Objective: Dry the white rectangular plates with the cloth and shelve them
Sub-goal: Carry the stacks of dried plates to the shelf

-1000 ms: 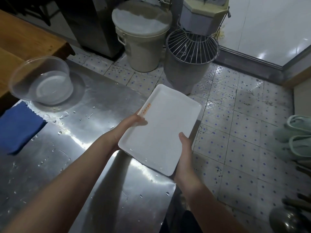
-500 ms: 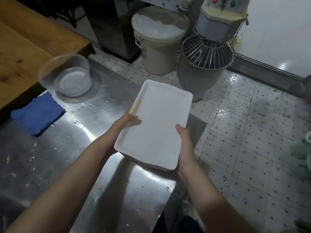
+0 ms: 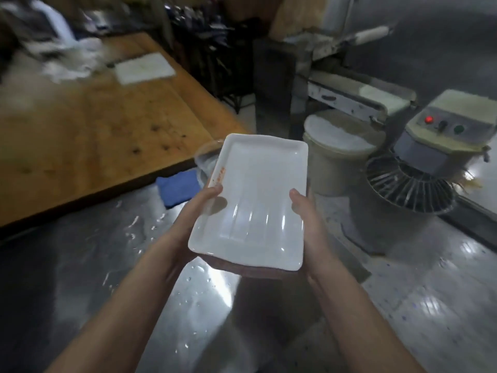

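Observation:
I hold a white rectangular plate (image 3: 252,200) with an orange mark on its left rim, flat and face up, above the wet steel counter (image 3: 80,265). My left hand (image 3: 199,208) grips its left edge with the thumb on the rim. My right hand (image 3: 304,211) grips its right edge the same way. A folded blue cloth (image 3: 177,187) lies on the counter behind the plate, to the left, touching neither hand. The frame is motion-blurred.
A clear plastic bowl (image 3: 207,157) shows partly behind the plate. A wooden table (image 3: 94,130) with a white board (image 3: 145,67) fills the left. On the floor to the right stand a lidded bucket (image 3: 336,149) and a dough mixer (image 3: 419,168).
The view has swung up and to the left, bringing more of the wooden table and the mixer's controls into sight. The plate stays in both hands, raised a little.

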### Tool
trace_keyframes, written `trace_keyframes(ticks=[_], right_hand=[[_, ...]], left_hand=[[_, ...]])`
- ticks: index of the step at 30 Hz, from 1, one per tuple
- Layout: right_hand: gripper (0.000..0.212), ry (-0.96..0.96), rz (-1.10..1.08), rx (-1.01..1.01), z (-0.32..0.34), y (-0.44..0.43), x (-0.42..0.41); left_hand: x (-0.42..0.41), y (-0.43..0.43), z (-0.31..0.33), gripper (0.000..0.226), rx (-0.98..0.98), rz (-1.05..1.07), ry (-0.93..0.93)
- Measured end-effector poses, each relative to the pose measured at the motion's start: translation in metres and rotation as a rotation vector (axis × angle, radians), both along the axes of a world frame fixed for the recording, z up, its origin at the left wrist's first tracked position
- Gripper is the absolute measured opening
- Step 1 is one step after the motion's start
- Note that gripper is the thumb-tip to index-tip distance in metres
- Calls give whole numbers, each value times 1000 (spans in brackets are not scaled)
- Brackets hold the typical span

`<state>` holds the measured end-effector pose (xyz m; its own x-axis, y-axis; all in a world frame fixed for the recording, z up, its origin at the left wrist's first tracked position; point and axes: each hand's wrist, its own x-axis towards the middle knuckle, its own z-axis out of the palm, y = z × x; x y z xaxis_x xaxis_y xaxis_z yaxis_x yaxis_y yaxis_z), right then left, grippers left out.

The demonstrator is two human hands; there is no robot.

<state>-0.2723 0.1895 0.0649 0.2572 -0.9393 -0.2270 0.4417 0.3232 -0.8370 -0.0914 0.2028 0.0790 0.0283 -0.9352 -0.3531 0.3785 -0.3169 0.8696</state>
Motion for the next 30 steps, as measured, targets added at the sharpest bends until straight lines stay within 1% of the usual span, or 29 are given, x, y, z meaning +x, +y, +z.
trace_keyframes(ticks=[1,3,6,9,12,15,20,23,27,30], right_hand=[[57,-15,55,-25,11,3,3],[44,-64,141,-75,31,10,7],[34,-176,377,-96,57,25,12],[37,-209,539,-117,75,47,18],[46,-242,701,-139,88,78,30],[48,-236,815,-118,96,109,46],[48,-226,968,-90,112,167,82],[45,-190,1027,-108,122,207,106],[44,-184,1107,-156,134,269,144],[44,-176,1143,-150,141,325,176]], left_hand=[[1,11,10,28,-34,15,32],[3,35,30,24,-106,59,56],[0,76,52,28,-198,164,38],[-4,123,68,30,-263,291,19],[-8,175,79,26,-282,431,10],[-9,222,91,29,-280,556,-32],[-4,303,112,36,-300,776,-71],[4,349,124,25,-314,864,-104],[27,419,131,25,-317,967,-131],[56,477,133,29,-314,1036,-141]])
